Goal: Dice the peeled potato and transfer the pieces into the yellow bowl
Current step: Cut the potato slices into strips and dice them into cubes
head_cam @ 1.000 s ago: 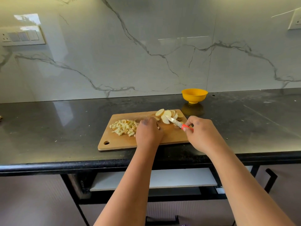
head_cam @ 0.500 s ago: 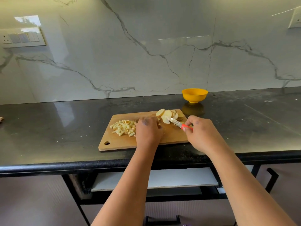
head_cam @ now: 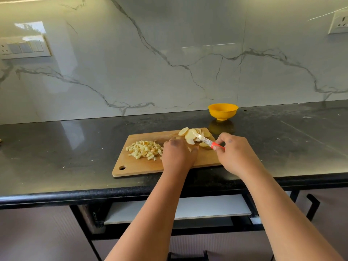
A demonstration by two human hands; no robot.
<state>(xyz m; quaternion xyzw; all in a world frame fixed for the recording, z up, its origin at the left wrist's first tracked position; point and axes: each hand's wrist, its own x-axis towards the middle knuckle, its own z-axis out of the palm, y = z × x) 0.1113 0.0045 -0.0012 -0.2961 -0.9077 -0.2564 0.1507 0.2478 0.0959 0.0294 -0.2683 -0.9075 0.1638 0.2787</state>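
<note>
1. Head view shows a person at a dark counter [head_cam: 56,147], working on a wooden cutting board [head_cam: 143,167] that lies near the counter's front edge.
2. Right hand [head_cam: 235,153] is curled around the red handle of a small knife [head_cam: 204,141], whose blade points toward the back left, over the potato slices [head_cam: 191,135] at the board's far right corner.
3. Left hand [head_cam: 178,154] rests knuckles-up on the board's middle with fingers bent down. A pale bit shows at its fingertips, but I cannot tell whether it grips a slice or only presses on one.
4. A heap of diced potato [head_cam: 145,149] sits on the board's left half, just beside the left hand.
5. Yellow bowl [head_cam: 223,111] stands at the counter's back edge, beyond the board's far right corner and apart from it. I see nothing in it from here.
6. Risks, as I judge them: the blade is close to the left fingertips, so a slip on a wet slice could nick them. Loose slices may slide under the cut. The bowl is apart from the board, so dice could spill on the way.
</note>
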